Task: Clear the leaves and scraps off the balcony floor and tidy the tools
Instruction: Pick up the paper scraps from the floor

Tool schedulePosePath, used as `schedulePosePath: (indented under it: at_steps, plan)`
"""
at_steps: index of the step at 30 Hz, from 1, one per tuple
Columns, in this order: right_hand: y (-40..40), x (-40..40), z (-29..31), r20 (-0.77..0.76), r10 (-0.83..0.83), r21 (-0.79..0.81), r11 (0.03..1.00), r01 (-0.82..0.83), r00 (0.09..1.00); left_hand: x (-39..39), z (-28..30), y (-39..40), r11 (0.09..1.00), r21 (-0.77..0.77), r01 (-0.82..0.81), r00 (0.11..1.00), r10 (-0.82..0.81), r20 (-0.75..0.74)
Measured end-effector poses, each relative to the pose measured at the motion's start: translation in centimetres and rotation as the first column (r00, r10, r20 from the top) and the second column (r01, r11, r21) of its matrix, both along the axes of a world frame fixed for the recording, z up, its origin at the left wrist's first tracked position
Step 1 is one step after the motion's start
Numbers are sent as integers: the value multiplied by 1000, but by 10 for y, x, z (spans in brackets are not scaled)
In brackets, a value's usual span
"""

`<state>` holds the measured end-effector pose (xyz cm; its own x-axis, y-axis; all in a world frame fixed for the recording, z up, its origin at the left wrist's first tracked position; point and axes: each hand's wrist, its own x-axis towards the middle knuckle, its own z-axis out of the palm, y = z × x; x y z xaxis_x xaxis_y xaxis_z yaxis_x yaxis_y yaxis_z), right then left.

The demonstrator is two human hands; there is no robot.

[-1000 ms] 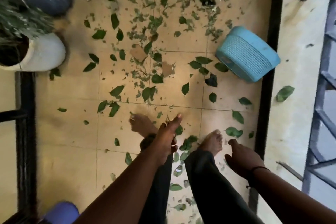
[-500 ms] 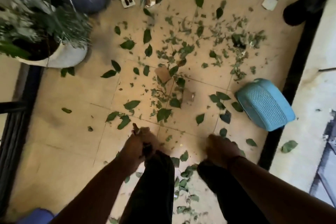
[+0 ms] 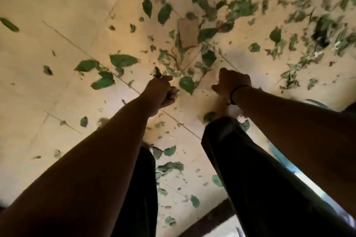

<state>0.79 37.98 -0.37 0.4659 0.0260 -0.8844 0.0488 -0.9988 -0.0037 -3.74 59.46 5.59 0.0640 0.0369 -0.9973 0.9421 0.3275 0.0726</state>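
Left hand (image 3: pixel 160 92): grip curled tight on a small clump of leaf scraps (image 3: pixel 158 75), which pokes out at the far side of the fist, held low over the tiled balcony floor (image 3: pixel 57 31). Right hand (image 3: pixel 232 84): fingers curled downward, back of hand to camera, so cannot tell whether the grip holds anything. Green leaves (image 3: pixel 123 60) lie scattered across the floor, thickest far and right, around a brown cardboard scrap (image 3: pixel 188 32); blue basket (image 3: pixel 277 153) edge shows near right.
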Motion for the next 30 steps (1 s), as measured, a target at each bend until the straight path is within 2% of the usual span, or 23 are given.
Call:
schedulePosePath:
  at_steps: [4, 8, 11, 14, 16, 18, 19, 20, 21, 24, 25, 26, 27, 28, 29, 30]
  plan:
    - [12, -7, -42, 13, 149, -81, 986, -147, 989, -7, -32, -11, 994, -96, -45, 999, 47, 15]
    - [27, -7, -63, 45, 182, -163, 971, -173, 982, -15, -52, 5, 995, -101, -2, 1000, 4, 14]
    - [25, -4, -65, 46, 102, -123, 988, -95, 994, -19, -55, 16, 992, -121, -37, 999, 38, 5]
    - [27, 7, -50, -18, -144, 75, 987, 145, 989, -14, -46, 26, 985, -140, -103, 994, 108, 25]
    - [36, 20, -27, -203, -386, 180, 889, 422, 900, -8, -41, 30, 979, -160, -130, 990, 137, 36]
    - [49, 30, 4, -468, -582, 197, 665, 720, 665, 1, -34, 34, 976, -189, -108, 990, 122, 64]
    - [56, 35, 18, -575, -609, 193, 548, 814, 546, 6, -31, 35, 974, -211, -85, 991, 105, 83]
    - [64, 37, 32, -652, -590, 199, 474, 858, 477, 10, -30, 37, 968, -242, -64, 991, 90, 98]
    - [71, 37, 41, -691, -563, 218, 435, 874, 453, 13, -28, 39, 958, -281, -59, 990, 92, 105]
    - [95, 35, 51, -691, -560, 277, 379, 883, 457, 22, -23, 42, 887, -448, -110, 973, 188, 133]
    - [103, 31, 49, -659, -568, 308, 395, 866, 493, 25, -21, 42, 852, -510, -117, 965, 219, 146]
    - [110, 26, 45, -560, -562, 387, 472, 792, 608, 27, -19, 43, 835, -541, -99, 962, 220, 162]
    - [117, 24, 42, -399, -525, 465, 591, 659, 752, 29, -16, 46, 833, -547, -75, 964, 201, 173]
    - [122, 21, 40, -214, -473, 491, 704, 513, 854, 30, -17, 51, 842, -535, -64, 969, 182, 169]
    - [126, 20, 37, -44, -431, 481, 781, 398, 901, 30, -17, 57, 846, -528, -67, 972, 176, 158]
    - [129, 20, 35, 35, -418, 470, 808, 354, 908, 30, -20, 64, 850, -522, -72, 974, 174, 147]
